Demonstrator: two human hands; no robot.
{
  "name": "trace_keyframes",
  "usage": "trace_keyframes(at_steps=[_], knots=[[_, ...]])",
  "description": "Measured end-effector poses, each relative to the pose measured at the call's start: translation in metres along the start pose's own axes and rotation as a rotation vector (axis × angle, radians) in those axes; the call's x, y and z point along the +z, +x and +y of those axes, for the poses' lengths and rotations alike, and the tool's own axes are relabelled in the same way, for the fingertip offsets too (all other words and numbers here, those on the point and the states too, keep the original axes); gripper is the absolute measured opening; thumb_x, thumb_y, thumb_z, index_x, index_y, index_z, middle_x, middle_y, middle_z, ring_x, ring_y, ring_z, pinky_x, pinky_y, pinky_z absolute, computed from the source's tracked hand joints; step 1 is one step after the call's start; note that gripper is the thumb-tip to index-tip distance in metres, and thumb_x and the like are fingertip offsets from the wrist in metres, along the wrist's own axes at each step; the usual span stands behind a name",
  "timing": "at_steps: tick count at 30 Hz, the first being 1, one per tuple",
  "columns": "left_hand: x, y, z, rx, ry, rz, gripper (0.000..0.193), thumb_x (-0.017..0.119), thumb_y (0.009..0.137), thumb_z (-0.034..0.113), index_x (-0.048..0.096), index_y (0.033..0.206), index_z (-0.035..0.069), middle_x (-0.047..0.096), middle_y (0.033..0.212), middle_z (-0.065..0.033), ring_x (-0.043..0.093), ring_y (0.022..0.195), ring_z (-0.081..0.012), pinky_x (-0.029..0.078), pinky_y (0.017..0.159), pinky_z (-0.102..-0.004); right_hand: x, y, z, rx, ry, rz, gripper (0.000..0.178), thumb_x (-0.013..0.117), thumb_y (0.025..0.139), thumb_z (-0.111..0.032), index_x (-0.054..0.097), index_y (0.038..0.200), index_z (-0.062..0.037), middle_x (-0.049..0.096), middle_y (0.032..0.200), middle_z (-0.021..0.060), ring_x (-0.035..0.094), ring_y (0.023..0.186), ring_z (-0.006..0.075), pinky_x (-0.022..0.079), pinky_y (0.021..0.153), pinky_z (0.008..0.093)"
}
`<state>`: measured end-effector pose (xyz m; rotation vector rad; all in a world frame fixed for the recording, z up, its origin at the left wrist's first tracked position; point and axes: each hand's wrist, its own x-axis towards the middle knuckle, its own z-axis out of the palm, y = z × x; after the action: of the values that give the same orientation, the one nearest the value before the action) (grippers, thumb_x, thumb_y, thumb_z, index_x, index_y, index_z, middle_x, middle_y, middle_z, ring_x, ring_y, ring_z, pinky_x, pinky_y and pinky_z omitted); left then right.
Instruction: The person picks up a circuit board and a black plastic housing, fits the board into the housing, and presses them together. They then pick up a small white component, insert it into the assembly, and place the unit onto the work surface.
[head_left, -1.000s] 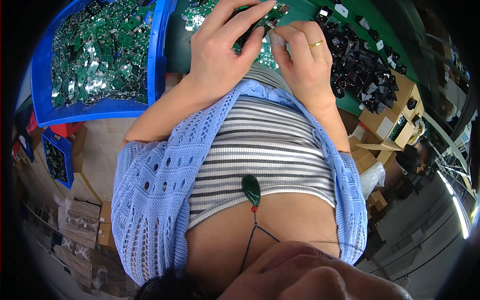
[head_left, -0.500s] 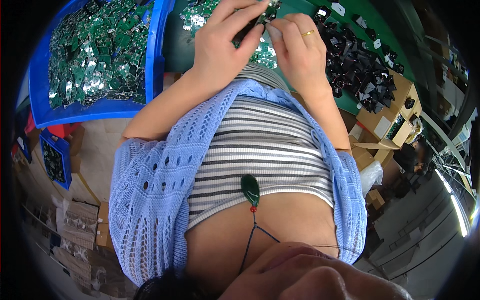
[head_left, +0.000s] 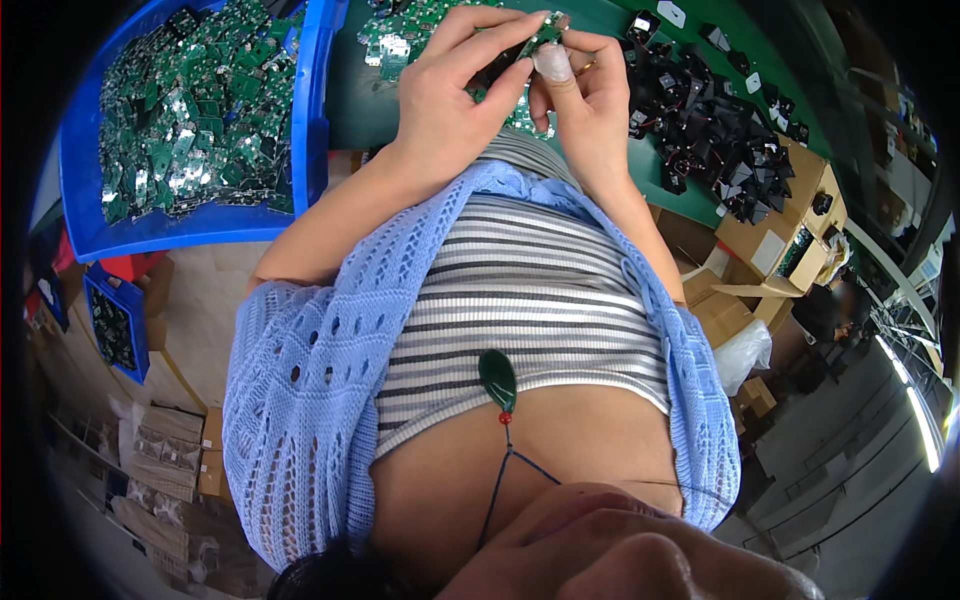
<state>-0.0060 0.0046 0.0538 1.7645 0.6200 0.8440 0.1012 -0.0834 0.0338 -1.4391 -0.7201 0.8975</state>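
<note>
Near the top of the view, both hands meet on a small green circuit board [head_left: 546, 35]. My left hand [head_left: 447, 95] grips it between thumb and fingers, with a dark part showing beneath the board; what that part is stays mostly hidden. From the other side, my right hand [head_left: 592, 105] pinches the board's right end, its thumb covered by a whitish wrap [head_left: 552, 62]. More green circuit boards [head_left: 390, 45] lie loose behind and below the hands on the green work surface [head_left: 350, 100].
At the left stands a blue bin [head_left: 312, 120] heaped with green boards. Black plastic housings [head_left: 715, 145] with thin wires are piled on the right. Beyond them sits an open cardboard box [head_left: 770, 235]. A smaller blue crate [head_left: 140, 335] is lower left.
My right hand has shifted slightly left and turned, so its wrapped thumb now faces up on the board. My left hand has moved slightly right, keeping its grip.
</note>
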Motion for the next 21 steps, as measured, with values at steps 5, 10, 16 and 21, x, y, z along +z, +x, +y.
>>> trace_keyframes(at_steps=[5,10,16,21], knots=[[0.036,0.008,-0.051,0.535,-0.473,0.277,0.032,0.059,0.075,-0.004,0.058,0.107,0.000,0.056,0.100,-0.0147,0.059,0.083,-0.0217,0.047,0.069,-0.0254,0.007,0.010,0.008,-0.078,0.023,0.119,0.023,0.053,0.088,-0.013,0.040,0.103,-0.0005,0.051,0.072,0.0051,0.045,0.046,0.0074,0.035,0.037,0.0189],[0.012,-0.003,-0.019,-0.059,-0.049,0.034,0.034,0.058,0.078,0.001,0.056,0.112,0.002,0.055,0.102,-0.0132,0.055,0.088,-0.0191,0.045,0.072,-0.0256,0.013,0.017,-0.027,0.365,-0.239,0.147,0.035,0.052,0.086,-0.032,0.048,0.107,-0.0039,0.056,0.071,0.0137,0.058,0.059,0.0282,0.048,0.056,0.0325],[0.009,-0.004,-0.027,-0.235,-0.273,0.016,0.029,0.057,0.080,0.009,0.058,0.108,0.004,0.055,0.101,-0.0147,0.054,0.089,-0.0242,0.044,0.075,-0.0305,-0.001,0.000,0.008,0.067,0.172,0.121,0.034,0.056,0.083,-0.002,0.039,0.112,-0.0017,0.056,0.080,0.0078,0.050,0.057,0.0108,0.044,0.052,0.0227],[-0.005,-0.010,-0.045,-0.542,-0.337,-0.314,0.037,0.050,0.088,0.015,0.046,0.123,0.004,0.057,0.101,-0.0086,0.058,0.083,-0.0137,0.051,0.067,-0.0238,-0.016,-0.003,0.009,-0.017,0.074,0.117,0.030,0.056,0.083,-0.002,0.040,0.108,-0.0025,0.056,0.080,0.0063,0.048,0.059,0.0086,0.041,0.053,0.0209]])
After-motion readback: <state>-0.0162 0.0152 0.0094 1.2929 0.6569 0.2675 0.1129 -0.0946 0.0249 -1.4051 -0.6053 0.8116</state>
